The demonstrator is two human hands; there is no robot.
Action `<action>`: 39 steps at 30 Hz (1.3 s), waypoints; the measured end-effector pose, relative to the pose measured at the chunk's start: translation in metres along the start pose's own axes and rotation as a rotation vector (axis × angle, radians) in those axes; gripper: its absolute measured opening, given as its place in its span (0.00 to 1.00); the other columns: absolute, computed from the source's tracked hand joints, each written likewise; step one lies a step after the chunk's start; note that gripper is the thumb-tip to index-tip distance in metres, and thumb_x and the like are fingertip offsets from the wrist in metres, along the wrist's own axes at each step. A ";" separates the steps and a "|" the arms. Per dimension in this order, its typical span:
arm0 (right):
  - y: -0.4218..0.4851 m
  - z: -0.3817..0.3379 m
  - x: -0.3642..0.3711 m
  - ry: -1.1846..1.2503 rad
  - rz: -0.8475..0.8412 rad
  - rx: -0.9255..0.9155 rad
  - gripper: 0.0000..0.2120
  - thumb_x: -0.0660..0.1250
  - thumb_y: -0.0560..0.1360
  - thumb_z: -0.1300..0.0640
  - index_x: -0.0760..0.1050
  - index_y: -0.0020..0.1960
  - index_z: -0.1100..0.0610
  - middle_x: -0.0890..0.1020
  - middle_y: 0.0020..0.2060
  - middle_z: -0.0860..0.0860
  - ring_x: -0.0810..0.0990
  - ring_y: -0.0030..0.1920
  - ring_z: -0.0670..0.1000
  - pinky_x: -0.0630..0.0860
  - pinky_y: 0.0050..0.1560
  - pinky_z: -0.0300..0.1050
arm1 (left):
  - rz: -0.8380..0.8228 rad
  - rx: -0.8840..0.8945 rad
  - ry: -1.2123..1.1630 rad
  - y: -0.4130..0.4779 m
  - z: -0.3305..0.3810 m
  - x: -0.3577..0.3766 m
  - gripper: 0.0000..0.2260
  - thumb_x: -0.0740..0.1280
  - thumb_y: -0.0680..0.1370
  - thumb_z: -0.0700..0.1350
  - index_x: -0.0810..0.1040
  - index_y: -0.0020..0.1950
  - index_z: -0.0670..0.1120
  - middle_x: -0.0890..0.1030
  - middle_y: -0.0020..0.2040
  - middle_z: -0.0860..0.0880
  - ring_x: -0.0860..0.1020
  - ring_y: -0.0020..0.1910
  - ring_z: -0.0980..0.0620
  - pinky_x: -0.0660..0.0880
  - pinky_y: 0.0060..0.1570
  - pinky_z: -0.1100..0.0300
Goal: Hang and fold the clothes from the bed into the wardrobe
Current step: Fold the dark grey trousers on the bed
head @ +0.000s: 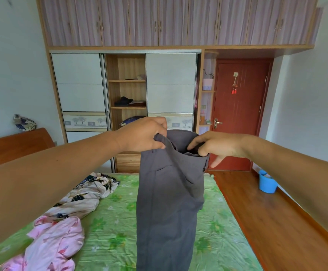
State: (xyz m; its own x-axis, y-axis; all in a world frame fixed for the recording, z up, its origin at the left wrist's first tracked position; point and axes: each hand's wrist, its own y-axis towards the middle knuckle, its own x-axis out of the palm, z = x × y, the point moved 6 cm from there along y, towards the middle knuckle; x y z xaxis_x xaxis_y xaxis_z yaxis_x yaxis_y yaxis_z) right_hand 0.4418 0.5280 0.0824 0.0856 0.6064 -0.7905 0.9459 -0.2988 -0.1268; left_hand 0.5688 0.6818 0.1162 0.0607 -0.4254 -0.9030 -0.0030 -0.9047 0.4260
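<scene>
Ahead of us the wardrobe [171, 83] stands with its sliding panels parted, and the grey trousers [169, 202] we hold up hang between us and its lower part, covering some of the drawer [129, 161] below the shelves. To the right are a red door [239, 114] and, on the wooden floor beside the bed [116, 222], a blue bucket [266, 182] whose contents we cannot make out. The open shelves [127, 81] hold dark folded clothes [124, 100]. On the green sheet lie a cream floral garment [85, 194] and a pink garment [55, 243]. Our left hand [141, 135] grips one side of the waistband with curled fingers; our right hand [216, 145] pinches the other side, one finger hanging loose.
</scene>
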 end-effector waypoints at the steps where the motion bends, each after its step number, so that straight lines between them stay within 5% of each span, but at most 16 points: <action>1: 0.000 0.000 0.002 0.018 0.009 0.000 0.20 0.64 0.76 0.63 0.78 0.66 0.51 0.75 0.64 0.51 0.76 0.63 0.54 0.83 0.54 0.55 | -0.023 -0.009 -0.003 -0.001 -0.001 0.001 0.04 0.75 0.75 0.46 0.83 0.42 0.47 0.73 0.46 0.54 0.72 0.44 0.62 0.65 0.43 0.69; 5: 0.000 -0.003 0.003 0.078 0.081 -0.066 0.09 0.67 0.79 0.52 0.81 0.57 0.52 0.81 0.58 0.49 0.80 0.59 0.51 0.84 0.53 0.52 | -0.083 -0.026 0.051 -0.007 -0.008 0.005 0.07 0.71 0.78 0.50 0.81 0.45 0.48 0.73 0.42 0.54 0.72 0.41 0.60 0.63 0.40 0.70; 7: 0.002 -0.005 0.007 0.036 0.091 -0.117 0.13 0.66 0.80 0.43 0.82 0.56 0.50 0.82 0.54 0.48 0.82 0.55 0.49 0.84 0.52 0.51 | -0.097 -0.029 0.085 -0.009 -0.011 0.008 0.08 0.69 0.79 0.51 0.80 0.47 0.47 0.73 0.42 0.54 0.71 0.40 0.58 0.62 0.38 0.71; 11: 0.013 0.003 0.023 -0.111 0.082 -0.149 0.05 0.67 0.81 0.53 0.81 0.51 0.51 0.81 0.50 0.50 0.82 0.50 0.52 0.85 0.46 0.50 | -0.096 -0.035 0.068 -0.011 -0.012 0.013 0.08 0.68 0.80 0.50 0.75 0.44 0.48 0.73 0.42 0.53 0.71 0.41 0.56 0.62 0.38 0.64; 16: 0.016 0.006 0.018 -0.237 0.215 -0.159 0.10 0.61 0.82 0.64 0.78 0.44 0.64 0.80 0.44 0.63 0.83 0.46 0.62 0.82 0.45 0.57 | -0.142 -0.023 0.009 -0.014 -0.013 0.015 0.06 0.69 0.80 0.52 0.76 0.49 0.50 0.75 0.45 0.53 0.72 0.44 0.58 0.65 0.42 0.62; 22: 0.020 0.021 -0.007 -0.028 0.172 -0.060 0.12 0.59 0.81 0.70 0.81 0.48 0.65 0.78 0.45 0.58 0.85 0.43 0.54 0.81 0.36 0.38 | -0.214 -0.019 -0.066 -0.028 -0.009 0.026 0.14 0.70 0.79 0.50 0.69 0.61 0.58 0.72 0.56 0.54 0.73 0.51 0.53 0.72 0.48 0.64; 25: 0.020 0.029 -0.013 -0.019 0.164 -0.067 0.09 0.62 0.80 0.71 0.81 0.49 0.66 0.81 0.47 0.58 0.84 0.42 0.50 0.81 0.39 0.38 | -0.228 -0.002 -0.014 -0.034 -0.013 0.033 0.07 0.73 0.77 0.49 0.76 0.52 0.52 0.71 0.53 0.52 0.73 0.48 0.60 0.70 0.44 0.64; 29: 0.019 0.033 -0.018 0.055 0.185 -0.076 0.09 0.62 0.79 0.71 0.81 0.52 0.70 0.83 0.50 0.64 0.84 0.44 0.53 0.84 0.51 0.50 | -0.212 -0.008 -0.020 -0.037 -0.017 0.040 0.12 0.72 0.78 0.50 0.80 0.44 0.42 0.73 0.52 0.51 0.72 0.45 0.66 0.66 0.42 0.71; 32: 0.012 0.030 -0.025 0.116 0.231 -0.078 0.07 0.62 0.80 0.66 0.78 0.50 0.60 0.82 0.42 0.55 0.82 0.38 0.50 0.82 0.39 0.42 | -0.130 -0.077 -0.107 -0.030 -0.019 0.025 0.18 0.69 0.78 0.57 0.82 0.46 0.41 0.75 0.50 0.51 0.75 0.46 0.59 0.70 0.45 0.67; 36: 0.003 0.006 -0.055 0.242 0.409 -0.184 0.15 0.58 0.82 0.62 0.78 0.44 0.67 0.80 0.37 0.59 0.81 0.38 0.55 0.81 0.41 0.46 | 0.076 -0.201 -0.283 -0.007 -0.025 -0.023 0.12 0.74 0.76 0.52 0.84 0.47 0.42 0.77 0.47 0.48 0.77 0.46 0.54 0.74 0.49 0.62; 39: -0.008 -0.013 -0.063 0.246 0.366 -0.263 0.28 0.61 0.79 0.36 0.83 0.48 0.61 0.85 0.41 0.52 0.84 0.43 0.50 0.79 0.49 0.43 | 0.203 -0.271 -0.366 0.005 -0.027 -0.052 0.10 0.77 0.74 0.47 0.84 0.46 0.40 0.77 0.44 0.47 0.77 0.42 0.54 0.74 0.49 0.59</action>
State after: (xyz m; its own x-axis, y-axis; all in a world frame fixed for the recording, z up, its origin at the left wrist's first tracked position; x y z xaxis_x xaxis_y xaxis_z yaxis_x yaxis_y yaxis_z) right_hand 0.4324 0.5017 0.1408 0.4674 0.6618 -0.5862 0.8840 -0.3480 0.3121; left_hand 0.5930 0.6996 0.1670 -0.2691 -0.6165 -0.7400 0.2837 -0.7850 0.5508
